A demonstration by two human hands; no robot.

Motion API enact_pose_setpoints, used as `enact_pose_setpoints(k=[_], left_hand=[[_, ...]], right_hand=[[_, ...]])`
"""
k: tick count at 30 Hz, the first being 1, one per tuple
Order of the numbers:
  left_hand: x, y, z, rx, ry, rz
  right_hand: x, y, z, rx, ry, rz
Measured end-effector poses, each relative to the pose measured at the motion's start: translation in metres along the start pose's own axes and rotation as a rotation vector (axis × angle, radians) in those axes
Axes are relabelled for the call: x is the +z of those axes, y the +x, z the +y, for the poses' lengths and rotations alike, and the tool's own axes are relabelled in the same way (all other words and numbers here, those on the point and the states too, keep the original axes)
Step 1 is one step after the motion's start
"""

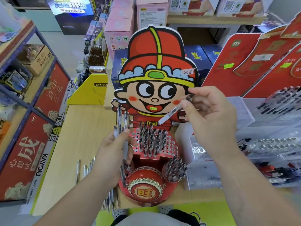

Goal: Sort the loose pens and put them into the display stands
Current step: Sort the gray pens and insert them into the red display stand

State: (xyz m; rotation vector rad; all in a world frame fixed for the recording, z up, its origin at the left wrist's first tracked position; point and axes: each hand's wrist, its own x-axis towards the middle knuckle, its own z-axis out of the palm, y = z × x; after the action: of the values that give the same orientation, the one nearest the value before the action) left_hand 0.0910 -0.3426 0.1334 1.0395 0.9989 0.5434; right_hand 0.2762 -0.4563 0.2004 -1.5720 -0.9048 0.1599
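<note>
Loose pens (84,169) lie on the wooden table (68,144) at the left, their long axes running roughly away from the viewer. The left hand (112,154) has its grip curled round a bundle of pens (122,121) held upright. In the centre, a red cartoon-figure display stand (156,62) has dark-tipped pens standing in its holed tier (171,144), and more in a round cup (171,180) at its lower right. The right hand (211,118) pinches a clear pen (174,110), which is slanted with its white end pointing down-left, just above the tier.
</note>
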Motion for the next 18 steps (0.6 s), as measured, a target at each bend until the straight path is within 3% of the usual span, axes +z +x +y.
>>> enact_pose_setpoints(k=[3, 9, 18], left_hand=[[-0.001, 0.004, -0.003, -0.013, -0.029, 0.009], [-0.004, 0.011, -0.01, -0.035, -0.014, 0.007], [-0.005, 0.015, -0.017, -0.008, 0.016, 0.009]], right_hand=[[0.007, -0.001, 0.008, -0.033, -0.107, -0.03], [0.026, -0.015, 0.044, 0.095, -0.291, -0.151], [0.036, -0.008, 0.061, 0.153, -0.364, -0.16]])
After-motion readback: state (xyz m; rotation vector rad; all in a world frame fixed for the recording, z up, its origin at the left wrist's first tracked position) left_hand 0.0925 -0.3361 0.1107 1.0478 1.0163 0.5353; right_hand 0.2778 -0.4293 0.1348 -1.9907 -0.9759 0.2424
